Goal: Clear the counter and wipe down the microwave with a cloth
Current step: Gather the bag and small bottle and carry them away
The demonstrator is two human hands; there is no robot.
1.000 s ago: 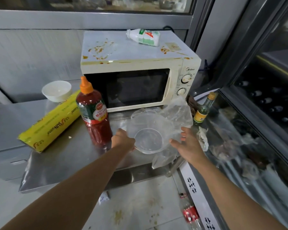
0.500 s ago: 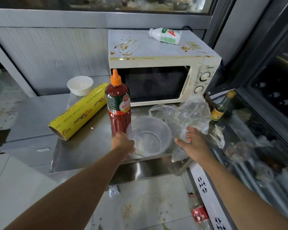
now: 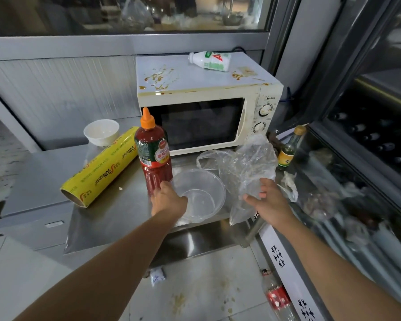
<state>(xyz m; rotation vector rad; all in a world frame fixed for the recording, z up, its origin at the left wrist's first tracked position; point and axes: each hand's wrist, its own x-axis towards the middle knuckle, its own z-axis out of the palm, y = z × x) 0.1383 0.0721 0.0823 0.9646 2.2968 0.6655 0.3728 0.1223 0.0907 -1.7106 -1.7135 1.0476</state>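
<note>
A cream microwave (image 3: 252, 93) with brown stains on its top stands at the back of the steel counter (image 3: 116, 218). A white bottle (image 3: 210, 61) lies on its side on top of it. In front of the microwave sits a clear plastic bowl (image 3: 205, 195); my left hand (image 3: 168, 201) grips its left rim. My right hand (image 3: 267, 201) holds a crumpled clear plastic bag (image 3: 245, 170) just right of the bowl. A red sauce bottle (image 3: 154, 154) with an orange cap stands right behind my left hand. No cloth is in view.
A yellow roll of cling wrap (image 3: 100, 170) lies on the counter's left, with a white bowl (image 3: 101, 132) behind it. A small dark bottle (image 3: 289, 149) stands right of the microwave beside a glass-topped chest (image 3: 347, 205). A plastic bottle (image 3: 278, 297) and litter lie on the tiled floor.
My right hand has closed on the plastic bag and drawn it a little off the bowl, to the right. My left hand stays on the bowl's rim. The view has shifted left.
</note>
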